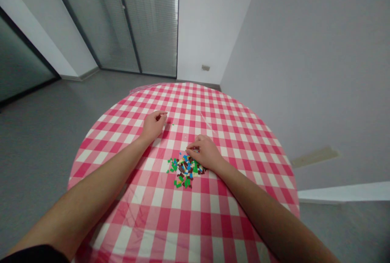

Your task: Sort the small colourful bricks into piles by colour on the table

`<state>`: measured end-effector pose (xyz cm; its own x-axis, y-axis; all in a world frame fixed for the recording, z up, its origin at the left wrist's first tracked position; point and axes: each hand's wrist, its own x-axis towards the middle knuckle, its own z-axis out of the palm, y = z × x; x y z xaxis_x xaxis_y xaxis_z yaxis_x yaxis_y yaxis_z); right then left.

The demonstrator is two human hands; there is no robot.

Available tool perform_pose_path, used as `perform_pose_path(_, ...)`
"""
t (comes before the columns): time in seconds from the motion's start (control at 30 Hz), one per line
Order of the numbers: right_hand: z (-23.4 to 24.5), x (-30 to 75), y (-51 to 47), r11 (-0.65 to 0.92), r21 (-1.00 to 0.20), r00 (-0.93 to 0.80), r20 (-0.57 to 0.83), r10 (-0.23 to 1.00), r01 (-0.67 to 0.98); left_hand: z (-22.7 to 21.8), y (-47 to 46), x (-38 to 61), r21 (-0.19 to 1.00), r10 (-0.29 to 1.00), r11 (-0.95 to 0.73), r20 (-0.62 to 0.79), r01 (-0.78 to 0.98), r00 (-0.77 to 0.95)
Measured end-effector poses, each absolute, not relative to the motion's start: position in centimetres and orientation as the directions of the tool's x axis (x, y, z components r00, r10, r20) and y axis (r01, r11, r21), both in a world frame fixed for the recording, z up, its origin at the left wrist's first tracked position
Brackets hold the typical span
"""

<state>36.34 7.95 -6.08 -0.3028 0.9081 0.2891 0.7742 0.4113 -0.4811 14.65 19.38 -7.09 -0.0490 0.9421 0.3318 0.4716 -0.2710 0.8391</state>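
Observation:
A small heap of tiny toy building bricks (187, 169) in green, blue, brown, yellow and white lies on the checked cloth. Over the heap's far right edge is my right hand (207, 153), its thumb and forefinger brought together at the brink of the pile; anything between them is too small to make out. My left hand (154, 125) rests on the cloth further off to the left, loosely curved, fingertips a little apart, with no object visible in it. Just right of it sits a single green brick (173, 124). A tiny pale piece (185, 136) lies between the hands.
A pink-and-white checked tablecloth (161, 210) covers the round table. Beyond the table are a glass partition with blinds (155, 23) and a white wall (210, 23) bearing a socket plate (205, 67). Another wall (304, 72) runs along the right side.

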Motion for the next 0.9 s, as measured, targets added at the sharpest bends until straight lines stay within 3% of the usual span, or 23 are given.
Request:
perform_pose_path(0.13,-6.0,36.1,8.0,0.422,-0.477,-0.319,0.285,0.904,0.771,-6.6,19.0,14.8,0.94,0.944,-0.248,0.289,0.236,-0.159)
perform_pose_path(0.27,-5.8,36.0,7.9,0.452,-0.483,-0.332,0.316,0.889,0.75,-6.0,17.7,15.4,0.94,0.947,-0.319,0.321,0.124,-0.001)
perform_pose_path(0.43,-5.5,36.5,7.6,0.449,-0.588,-0.233,0.407,0.883,0.673,-5.4,15.5,16.4,0.894,0.91,-0.375,0.306,0.244,0.28)
perform_pose_path(0.57,-5.7,37.3,7.5,0.344,-0.694,-0.112,0.357,0.927,0.633,-5.2,14.1,17.2,0.828,0.82,-0.479,0.305,0.29,0.485)
perform_pose_path(0.9,-5.9,37.3,7.7,0.362,-0.713,-0.055,0.415,0.908,0.601,-5.4,13.7,17.6,0.725,0.705,-0.623,0.357,0.294,0.613)
